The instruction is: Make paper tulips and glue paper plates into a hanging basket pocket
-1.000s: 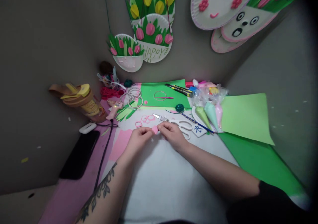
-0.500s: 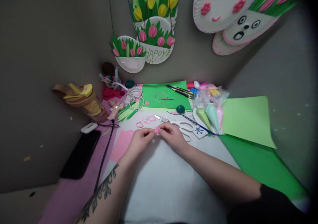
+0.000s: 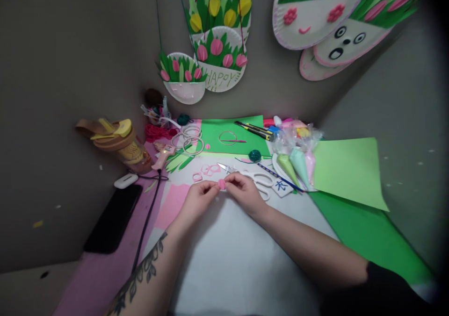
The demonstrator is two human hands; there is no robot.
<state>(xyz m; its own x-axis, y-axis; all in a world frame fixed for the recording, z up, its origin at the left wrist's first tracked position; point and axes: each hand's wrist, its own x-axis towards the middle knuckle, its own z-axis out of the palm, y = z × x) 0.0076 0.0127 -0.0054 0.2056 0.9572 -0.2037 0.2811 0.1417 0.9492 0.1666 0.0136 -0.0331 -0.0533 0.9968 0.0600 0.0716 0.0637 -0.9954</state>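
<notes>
A small piece of pink paper (image 3: 221, 184) is pinched between my two hands, above the white table covering (image 3: 231, 255). My left hand (image 3: 202, 196) grips its left side with thumb and fingertips. On its right side, my right hand (image 3: 244, 193) closes on it the same way. White-handled scissors (image 3: 263, 179) lie just beyond my right hand, partly hidden by it. Pink paper offcuts (image 3: 209, 169) with cut-out holes lie past my fingertips. A pink paper sheet (image 3: 172, 206) rests beside my left wrist.
Left: a black phone (image 3: 114, 220), a white earphone case (image 3: 126, 181), a cup (image 3: 131, 152) and a glue gun (image 3: 163, 158) with its cable. Behind: pale rings (image 3: 193, 146), utility knives (image 3: 255, 131) and green yarn (image 3: 254, 155). Right: piping bags (image 3: 300, 166) and green paper (image 3: 347, 171).
Both hands keep nearly the same place, still pinching the pink paper piece. The piece shows slightly more of its face now. The whole view has shifted very slightly.
</notes>
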